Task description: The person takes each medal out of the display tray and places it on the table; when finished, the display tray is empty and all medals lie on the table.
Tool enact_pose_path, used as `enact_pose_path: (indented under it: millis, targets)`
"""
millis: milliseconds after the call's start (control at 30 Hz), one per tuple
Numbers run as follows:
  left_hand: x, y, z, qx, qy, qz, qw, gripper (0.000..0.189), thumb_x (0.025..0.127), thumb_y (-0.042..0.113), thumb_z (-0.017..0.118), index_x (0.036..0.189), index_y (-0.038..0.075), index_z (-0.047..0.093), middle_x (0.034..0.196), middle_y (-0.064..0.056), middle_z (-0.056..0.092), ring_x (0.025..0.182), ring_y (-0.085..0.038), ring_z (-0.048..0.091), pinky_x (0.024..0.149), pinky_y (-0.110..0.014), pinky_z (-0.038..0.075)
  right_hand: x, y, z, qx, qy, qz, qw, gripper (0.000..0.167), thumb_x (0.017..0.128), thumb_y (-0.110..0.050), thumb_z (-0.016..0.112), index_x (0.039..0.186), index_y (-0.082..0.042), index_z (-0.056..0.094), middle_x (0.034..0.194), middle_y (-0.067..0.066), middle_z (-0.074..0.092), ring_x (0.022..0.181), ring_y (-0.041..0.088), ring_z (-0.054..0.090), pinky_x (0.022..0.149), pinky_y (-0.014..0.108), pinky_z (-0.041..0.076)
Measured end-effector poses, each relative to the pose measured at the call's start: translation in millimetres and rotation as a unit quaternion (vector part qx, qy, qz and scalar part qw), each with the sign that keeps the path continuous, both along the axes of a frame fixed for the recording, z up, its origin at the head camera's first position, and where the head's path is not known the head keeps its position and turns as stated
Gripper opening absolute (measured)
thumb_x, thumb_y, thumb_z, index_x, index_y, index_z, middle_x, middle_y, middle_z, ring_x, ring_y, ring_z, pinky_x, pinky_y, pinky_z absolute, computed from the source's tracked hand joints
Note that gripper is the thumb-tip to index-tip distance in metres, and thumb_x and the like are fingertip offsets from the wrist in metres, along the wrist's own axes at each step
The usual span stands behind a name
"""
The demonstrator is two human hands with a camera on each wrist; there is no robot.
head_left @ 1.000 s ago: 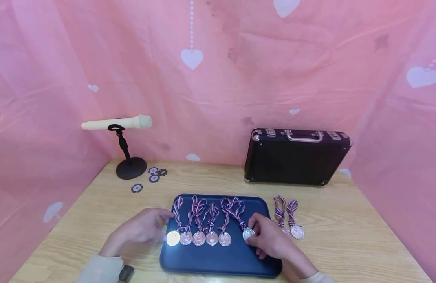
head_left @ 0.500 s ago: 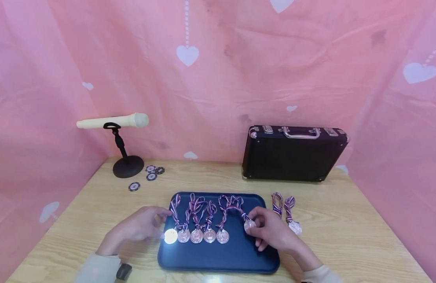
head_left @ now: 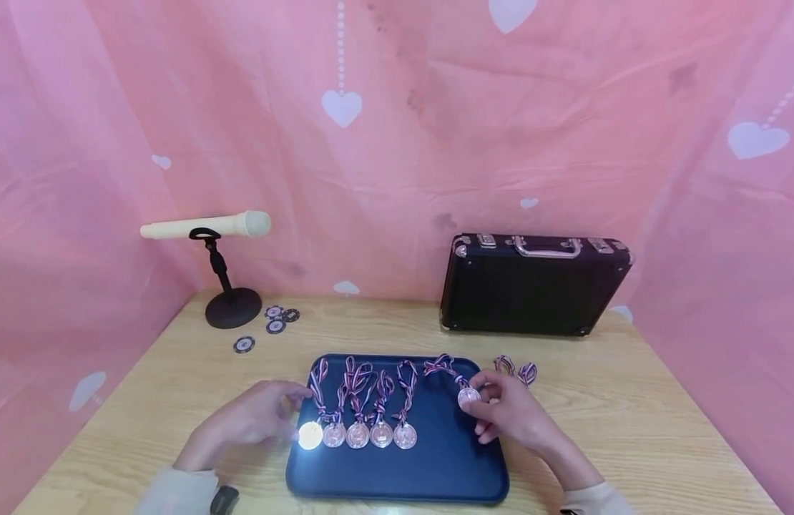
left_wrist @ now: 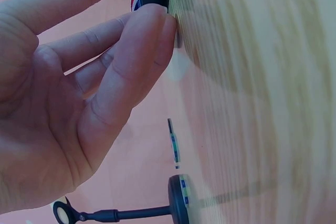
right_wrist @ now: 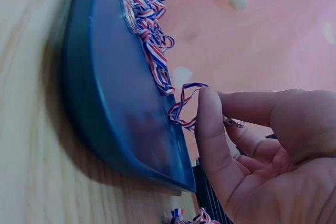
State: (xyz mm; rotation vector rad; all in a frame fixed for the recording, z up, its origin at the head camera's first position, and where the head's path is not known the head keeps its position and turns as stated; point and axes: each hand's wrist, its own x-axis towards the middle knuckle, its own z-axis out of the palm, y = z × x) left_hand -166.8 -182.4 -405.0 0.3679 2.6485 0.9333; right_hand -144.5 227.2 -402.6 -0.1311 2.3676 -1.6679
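Ribboned medal [head_left: 468, 398], pinched between thumb and forefinger of the right hand [head_left: 516, 415], over the far right part of a navy tray [head_left: 397, 481]. Setting, largest first: pink cloth backdrop [head_left: 397, 164] printed with white hearts, behind and at both sides; wood-grain tabletop [head_left: 616, 429]; far right, black hard case [head_left: 535, 293] with metal corners, latches and handle; far left, cream microphone [head_left: 197, 227] lying across a black desk stand [head_left: 232, 307]. Left hand [head_left: 258, 413]: fingers loosely bent, touching the tray's left rim. On the tray, left to middle: five further medals [head_left: 358, 435], ribbons red, white and blue. Right of the tray: two ribbon loops [head_left: 527, 373], partly hidden by the right hand. Smallest: poker chips [head_left: 244, 345] near the stand. Lettering on discs and chips is too small to read.
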Motion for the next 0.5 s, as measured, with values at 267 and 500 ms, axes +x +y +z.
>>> enact_pose_path:
  millis: [267, 500]
  targets:
    - [-0.4, 1.0, 1.7, 0.000, -0.009, 0.010, 0.9999, 0.058, 0.075, 0.001, 0.090, 0.129, 0.013, 0.074, 0.108, -0.004, 0.069, 0.089, -0.020, 0.058, 0.073, -0.034, 0.053, -1.7, 10, 10.0, -0.012, 0.000, 0.005, 0.9999, 0.043, 0.097, -0.001, 0.069, 0.134, 0.008, 0.050, 0.088, 0.013, 0.060, 0.059, 0.020, 0.068, 0.054, 0.036, 0.063]
    - [1.8, 1.8, 2.6, 0.008, -0.020, 0.021, 0.9995, 0.057, 0.076, -0.003, 0.088, 0.129, 0.013, 0.073, 0.108, -0.005, 0.068, 0.087, -0.021, 0.058, 0.062, -0.032, 0.053, -3.3, 20, 16.9, -0.017, 0.021, -0.005, 0.9996, 0.045, 0.097, 0.001, 0.068, 0.136, 0.008, 0.049, 0.085, 0.014, 0.061, 0.058, 0.018, 0.068, 0.053, 0.038, 0.063]
